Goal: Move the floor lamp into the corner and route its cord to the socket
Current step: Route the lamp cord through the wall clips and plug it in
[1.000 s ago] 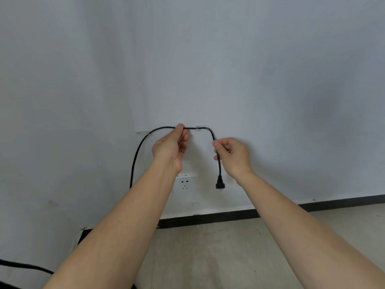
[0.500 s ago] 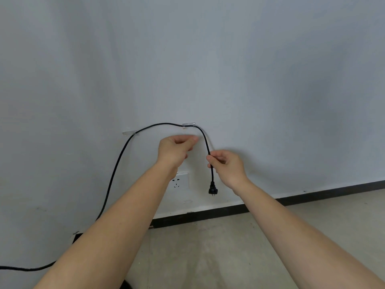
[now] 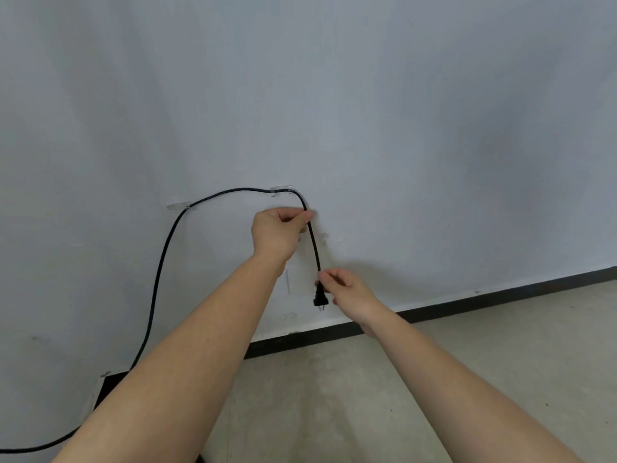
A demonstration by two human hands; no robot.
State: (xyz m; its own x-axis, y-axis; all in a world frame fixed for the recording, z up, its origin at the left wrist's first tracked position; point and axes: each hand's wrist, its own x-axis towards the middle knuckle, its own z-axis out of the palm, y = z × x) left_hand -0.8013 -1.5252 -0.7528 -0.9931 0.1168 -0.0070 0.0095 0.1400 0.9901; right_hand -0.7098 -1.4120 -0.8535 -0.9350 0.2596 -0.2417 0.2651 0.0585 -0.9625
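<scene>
A black lamp cord [image 3: 160, 262] climbs the pale wall from the lower left. It runs through two clear clips, one on the left [image 3: 179, 206] and one on the right [image 3: 281, 189], then hangs down to a black plug [image 3: 320, 298]. My left hand [image 3: 278, 232] pinches the cord just below the right clip. My right hand [image 3: 347, 292] pinches it just above the plug. My left forearm hides most of the white wall socket, of which only an edge [image 3: 287, 281] shows. The lamp itself is out of view.
A black skirting board [image 3: 500, 289] runs along the foot of the wall above a grey concrete floor [image 3: 400, 379]. A dark patch at the wall's base [image 3: 110, 385] sits at the lower left, where the cord passes behind my left arm.
My left hand has left the horizontal stretch between the clips and now grips the hanging part. My right hand has slid down the cord toward the plug. The view has shifted right.
</scene>
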